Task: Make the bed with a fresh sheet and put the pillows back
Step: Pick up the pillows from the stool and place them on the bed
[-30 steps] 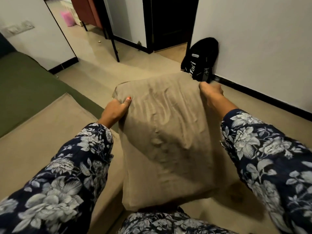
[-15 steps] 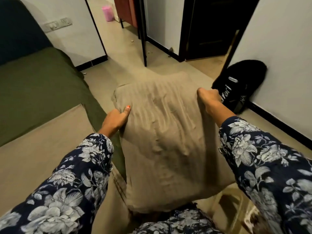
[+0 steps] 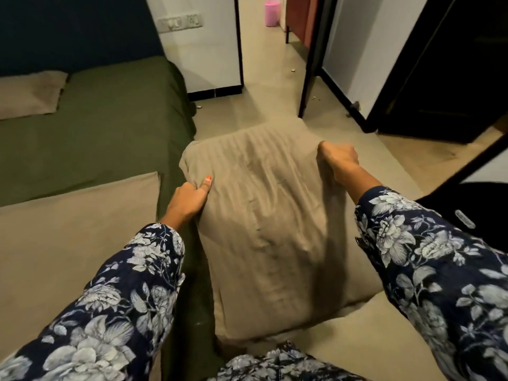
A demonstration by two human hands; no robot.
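Note:
I hold a tan striped pillow point(image 3: 264, 221) in the air in front of me, beside the bed's right edge. My left hand point(image 3: 189, 199) grips its left edge with the thumb on top. My right hand point(image 3: 341, 160) is closed on its upper right corner. The bed point(image 3: 104, 127) on the left wears a dark green sheet. A second tan pillow point(image 3: 27, 94) lies flat at the head of the bed, near the dark headboard. A folded tan cloth point(image 3: 68, 232) covers the near part of the bed under my left arm.
A beige tiled floor point(image 3: 264, 86) runs past the bed towards a doorway with a pink bin point(image 3: 272, 12) beyond. A black door point(image 3: 450, 78) stands on the right. A black bag point(image 3: 472, 204) sits at the right behind my forearm. A switch panel point(image 3: 181, 22) is on the white wall.
My view has swung left towards the bed, so the headboard and far pillow now show. The held pillow has moved left with both hands, closer to the bed's edge.

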